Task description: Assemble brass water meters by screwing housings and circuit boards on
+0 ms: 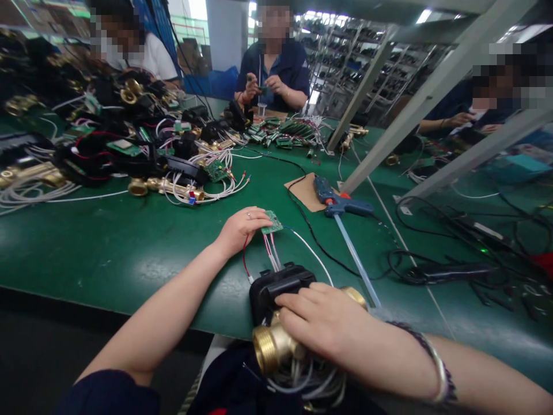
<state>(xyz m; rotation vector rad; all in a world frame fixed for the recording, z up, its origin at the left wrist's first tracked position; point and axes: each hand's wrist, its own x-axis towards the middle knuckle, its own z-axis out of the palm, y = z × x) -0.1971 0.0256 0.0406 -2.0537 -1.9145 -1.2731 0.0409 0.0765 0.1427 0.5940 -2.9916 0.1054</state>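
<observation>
Between the fingers of my left hand (pixel 242 229) is a small green circuit board (pixel 272 222), held just above the table. Red and white wires (pixel 271 251) run from the board down to a black plastic housing (pixel 264 294). That housing sits on a brass valve body (pixel 270 346) at the table's front edge. My right hand (pixel 322 320) is wrapped over the housing and the brass body; its fingertips rest on the black part. Coiled grey-white cables (pixel 298 377) hang beneath the brass fitting. The underside of the assembly is hidden.
A glue gun (pixel 341 199) with a long glue stick lies on cardboard (pixel 306 193) to the right. Brass-and-black assemblies (pixel 173 184) crowd the left, circuit boards (pixel 285 135) the back. Metal posts (pixel 389 138) slant at right. Co-workers (pixel 276 75) sit across the table (pixel 108 242).
</observation>
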